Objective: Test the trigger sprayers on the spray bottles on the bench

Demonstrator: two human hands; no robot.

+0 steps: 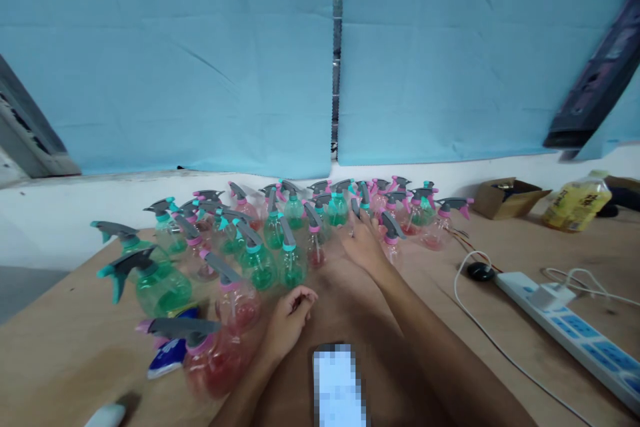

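Several spray bottles stand crowded on a wooden table (60, 347), some green with teal collars (260, 267), some pink (235, 303), all with grey triggers. My right hand (363, 240) reaches far forward among the back bottles, its fingers around a pink bottle (393, 240). My left hand (290, 317) rests on the table near me, its fingers loosely curled and holding nothing, just right of a pink bottle. A large pink bottle (210, 357) stands closest at the front left.
A white and blue power strip (575, 330) with a plug and white cables lies at the right. A small cardboard box (507, 197) and a yellow bottle (577, 203) sit at the back right. Blue cloth covers the wall behind. A blurred rectangular patch (340, 383) lies at the near edge.
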